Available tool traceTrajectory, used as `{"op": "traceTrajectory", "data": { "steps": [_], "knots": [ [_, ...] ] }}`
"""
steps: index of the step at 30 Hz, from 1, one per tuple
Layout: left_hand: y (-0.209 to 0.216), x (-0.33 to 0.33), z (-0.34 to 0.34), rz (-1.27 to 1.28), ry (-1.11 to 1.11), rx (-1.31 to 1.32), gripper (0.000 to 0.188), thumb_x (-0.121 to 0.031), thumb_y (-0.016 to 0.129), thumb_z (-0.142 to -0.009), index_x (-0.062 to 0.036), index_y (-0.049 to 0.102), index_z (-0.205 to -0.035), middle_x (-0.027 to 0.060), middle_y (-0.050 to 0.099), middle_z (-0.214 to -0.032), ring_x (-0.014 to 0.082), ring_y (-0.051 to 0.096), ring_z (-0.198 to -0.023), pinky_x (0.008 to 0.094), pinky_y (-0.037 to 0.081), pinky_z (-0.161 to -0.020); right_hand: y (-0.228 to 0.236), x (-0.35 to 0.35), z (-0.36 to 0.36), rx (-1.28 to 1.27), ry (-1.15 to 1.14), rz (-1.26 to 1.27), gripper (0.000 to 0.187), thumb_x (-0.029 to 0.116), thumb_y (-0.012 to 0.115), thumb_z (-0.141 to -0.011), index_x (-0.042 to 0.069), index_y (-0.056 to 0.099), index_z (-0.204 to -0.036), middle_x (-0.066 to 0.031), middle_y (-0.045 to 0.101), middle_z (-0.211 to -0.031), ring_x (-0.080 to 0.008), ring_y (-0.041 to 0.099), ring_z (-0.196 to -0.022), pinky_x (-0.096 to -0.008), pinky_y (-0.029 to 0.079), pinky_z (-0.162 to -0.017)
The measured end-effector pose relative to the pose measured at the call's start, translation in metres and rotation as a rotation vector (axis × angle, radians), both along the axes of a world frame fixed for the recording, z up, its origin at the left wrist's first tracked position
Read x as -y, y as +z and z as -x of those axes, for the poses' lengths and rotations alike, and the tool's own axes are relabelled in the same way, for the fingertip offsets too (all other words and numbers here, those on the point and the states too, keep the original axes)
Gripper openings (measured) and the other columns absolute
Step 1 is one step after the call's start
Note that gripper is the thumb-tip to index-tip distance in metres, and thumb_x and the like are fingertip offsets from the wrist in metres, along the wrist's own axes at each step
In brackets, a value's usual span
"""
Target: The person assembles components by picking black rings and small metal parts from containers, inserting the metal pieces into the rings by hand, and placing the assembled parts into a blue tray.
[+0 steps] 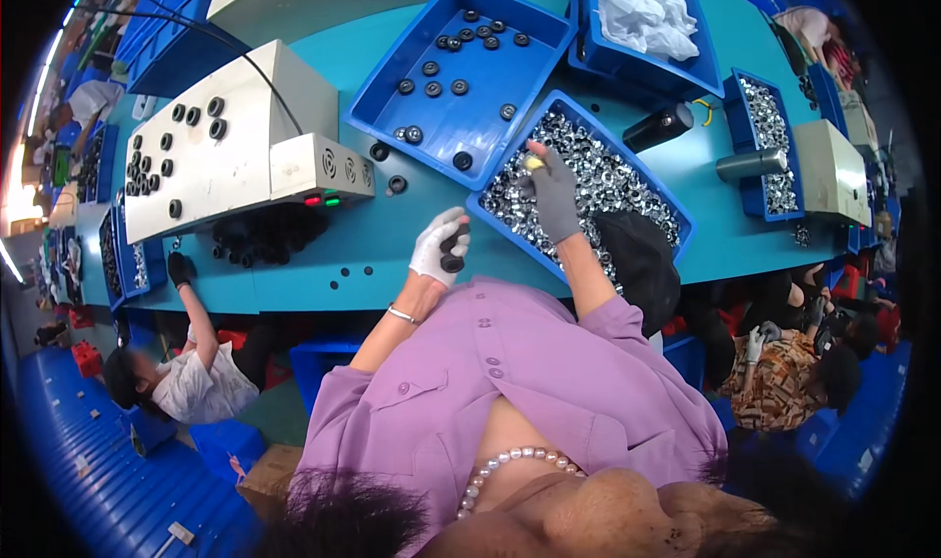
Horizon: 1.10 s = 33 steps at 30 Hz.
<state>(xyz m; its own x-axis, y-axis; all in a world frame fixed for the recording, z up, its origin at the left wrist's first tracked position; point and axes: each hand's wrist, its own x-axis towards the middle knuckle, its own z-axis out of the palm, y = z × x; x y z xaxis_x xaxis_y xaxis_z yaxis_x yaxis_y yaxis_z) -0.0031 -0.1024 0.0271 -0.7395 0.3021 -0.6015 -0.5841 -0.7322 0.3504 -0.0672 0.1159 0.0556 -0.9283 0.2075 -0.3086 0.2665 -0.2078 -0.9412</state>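
My left hand [441, 247], in a white glove, is closed around black round wheel-like parts [452, 262] close to my shirt front. My right hand [551, 190], in a grey glove with a yellowish covering on one fingertip, reaches over a blue bin of small shiny metal rings [627, 187]. Its thumb and fingers are drawn together; whatever is between them is too small to tell. Beyond the hands, a larger blue bin [392, 117] holds several scattered black wheel-like parts [460, 86]. Two more of these parts [397, 183] lie on the teal table left of the bins.
A cream machine box [250, 126] with black wheels on top stands at left, more wheels piled below. A dark rounded shape [642, 269] overlaps the ring bin beside my right forearm. A black cylinder [659, 126] and a bin of white plastic bags [645, 14] lie beyond. Co-workers sit at both sides.
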Motion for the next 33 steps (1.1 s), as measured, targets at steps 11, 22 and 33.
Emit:
{"op": "traceTrajectory", "data": {
  "steps": [11,22,33],
  "knots": [
    [0.001,-0.002,0.003,-0.317,-0.007,0.125,0.034,0.002,0.046,-0.093,0.0098,0.048,-0.126,0.0156,0.056,-0.11,0.0157,0.058,-0.086,0.0174,0.044,-0.055,-0.069,-0.061,-0.011,-0.243,0.256,-1.184,0.031,0.008,0.059,-0.083,0.022,0.068,-0.11,-0.0107,0.058,-0.095,-0.0316,0.063,-0.077,-0.0441,0.05,-0.068],
    [-0.006,-0.004,0.002,-0.488,0.129,0.493,0.028,0.003,0.05,-0.092,0.0023,0.05,-0.121,0.0132,0.059,-0.103,0.0117,0.056,-0.068,0.0159,0.044,-0.047,-0.062,-0.077,-0.007,-0.458,0.511,-1.335,0.023,0.004,0.057,-0.083,0.013,0.067,-0.102,-0.0104,0.057,-0.092,-0.0322,0.064,-0.078,-0.0429,0.051,-0.064],
    [0.001,-0.02,-0.012,-0.323,-0.052,0.483,0.011,-0.008,0.058,-0.097,-0.0007,0.054,-0.104,0.003,0.054,-0.08,0.0046,0.048,-0.058,0.0167,0.029,-0.037,-0.022,-0.042,-0.058,0.113,0.28,-0.046,0.007,0.007,0.065,-0.083,0.005,0.059,-0.085,-0.0038,0.063,-0.084,-0.0065,0.054,-0.065,-0.0204,0.042,-0.058]
  ]
}}
